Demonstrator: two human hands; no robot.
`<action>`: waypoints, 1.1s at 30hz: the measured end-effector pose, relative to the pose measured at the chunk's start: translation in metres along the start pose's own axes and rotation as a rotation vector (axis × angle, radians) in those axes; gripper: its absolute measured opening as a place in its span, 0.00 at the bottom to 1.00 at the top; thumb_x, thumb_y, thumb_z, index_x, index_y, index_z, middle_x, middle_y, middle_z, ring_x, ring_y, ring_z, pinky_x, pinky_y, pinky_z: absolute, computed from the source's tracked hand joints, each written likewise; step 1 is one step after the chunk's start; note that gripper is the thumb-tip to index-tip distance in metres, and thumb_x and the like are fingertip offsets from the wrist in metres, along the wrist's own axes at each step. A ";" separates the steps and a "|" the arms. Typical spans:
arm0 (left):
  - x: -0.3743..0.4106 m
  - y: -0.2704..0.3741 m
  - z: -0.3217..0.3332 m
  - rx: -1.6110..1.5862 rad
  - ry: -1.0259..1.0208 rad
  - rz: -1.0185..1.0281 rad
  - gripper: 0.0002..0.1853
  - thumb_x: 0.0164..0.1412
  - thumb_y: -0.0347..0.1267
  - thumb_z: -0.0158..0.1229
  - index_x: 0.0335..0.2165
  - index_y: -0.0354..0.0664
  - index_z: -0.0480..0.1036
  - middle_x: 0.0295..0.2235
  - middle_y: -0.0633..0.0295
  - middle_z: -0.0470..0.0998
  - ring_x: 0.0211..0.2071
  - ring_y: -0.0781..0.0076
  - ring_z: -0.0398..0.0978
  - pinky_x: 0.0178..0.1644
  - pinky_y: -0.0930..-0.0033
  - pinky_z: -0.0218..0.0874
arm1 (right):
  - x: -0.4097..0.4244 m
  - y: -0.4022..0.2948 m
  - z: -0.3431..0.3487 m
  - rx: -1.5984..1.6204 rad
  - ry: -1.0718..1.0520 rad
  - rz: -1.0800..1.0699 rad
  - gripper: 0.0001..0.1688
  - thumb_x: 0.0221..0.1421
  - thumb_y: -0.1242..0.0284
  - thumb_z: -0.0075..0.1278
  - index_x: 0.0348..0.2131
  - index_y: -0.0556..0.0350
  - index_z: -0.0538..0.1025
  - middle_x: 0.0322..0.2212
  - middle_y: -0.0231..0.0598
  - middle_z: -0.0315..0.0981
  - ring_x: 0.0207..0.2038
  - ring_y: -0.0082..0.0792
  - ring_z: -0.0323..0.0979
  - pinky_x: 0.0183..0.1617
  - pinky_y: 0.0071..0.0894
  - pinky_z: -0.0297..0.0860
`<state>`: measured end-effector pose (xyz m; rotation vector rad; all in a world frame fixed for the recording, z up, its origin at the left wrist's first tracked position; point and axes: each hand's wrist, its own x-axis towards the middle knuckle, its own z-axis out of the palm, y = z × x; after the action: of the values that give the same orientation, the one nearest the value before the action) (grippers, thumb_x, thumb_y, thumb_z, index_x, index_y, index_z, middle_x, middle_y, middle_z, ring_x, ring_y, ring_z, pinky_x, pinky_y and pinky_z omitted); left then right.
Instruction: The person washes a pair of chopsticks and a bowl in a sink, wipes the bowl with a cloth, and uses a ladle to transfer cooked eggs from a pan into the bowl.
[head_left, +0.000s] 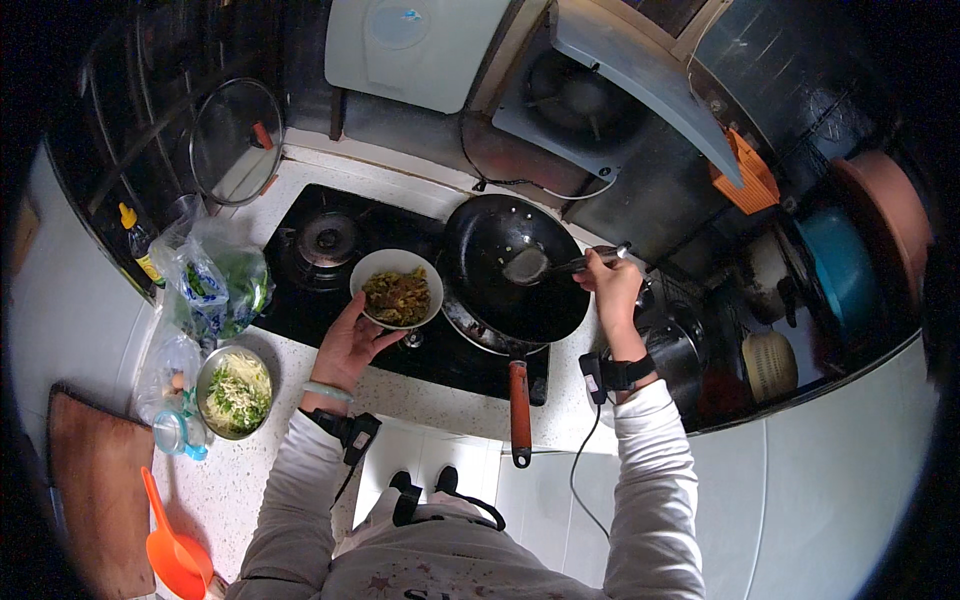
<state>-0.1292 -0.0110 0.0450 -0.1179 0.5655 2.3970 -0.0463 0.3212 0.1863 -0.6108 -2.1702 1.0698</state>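
My left hand (354, 341) holds a white bowl (362, 271) from below, with the thumb at its rim. Cooked yellow-brown food (397, 296) fills the bottom of the bowl. In my right hand (613, 292) is the handle of a metal ladle (527, 265), whose head is inside a black wok (517, 319). A few small bits of food cling to the wok's inner wall. The wok sits on the right side of a black gas stove (390, 214), its red-brown handle (519, 409) pointing towards me. The bowl is left of the wok, above the stove.
A metal bowl of shredded and chopped vegetables (238, 394) stands on the left counter beside plastic bags (214, 277). A glass lid (236, 142) leans at the back left. An orange scoop (176, 555) and a wooden board (97, 495) are nearer. At right is a lidded pot (664, 356).
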 end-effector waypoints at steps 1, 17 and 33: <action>-0.002 0.000 0.004 0.008 0.012 0.010 0.23 0.55 0.37 0.54 0.47 0.40 0.61 0.44 0.55 0.67 0.47 0.61 0.66 0.47 0.46 0.63 | 0.003 0.000 -0.001 -0.108 -0.031 -0.024 0.14 0.49 0.72 0.50 0.26 0.72 0.73 0.17 0.41 0.73 0.17 0.27 0.73 0.21 0.22 0.69; -0.008 0.001 0.002 0.010 0.028 0.015 0.24 0.53 0.37 0.55 0.46 0.38 0.61 0.45 0.56 0.67 0.48 0.60 0.65 0.47 0.46 0.63 | 0.022 -0.003 0.013 -0.240 -0.133 -0.420 0.10 0.44 0.79 0.51 0.30 0.67 0.74 0.21 0.44 0.73 0.24 0.28 0.73 0.28 0.24 0.67; -0.005 -0.005 -0.002 0.023 0.024 -0.021 0.24 0.53 0.38 0.56 0.47 0.41 0.62 0.46 0.55 0.67 0.48 0.58 0.65 0.46 0.44 0.62 | -0.035 0.078 -0.004 0.577 0.142 0.197 0.10 0.54 0.74 0.45 0.30 0.67 0.71 0.23 0.46 0.71 0.22 0.38 0.74 0.21 0.26 0.72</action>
<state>-0.1223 -0.0115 0.0425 -0.1422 0.6001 2.3711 -0.0097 0.3442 0.1124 -0.6082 -1.5905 1.6179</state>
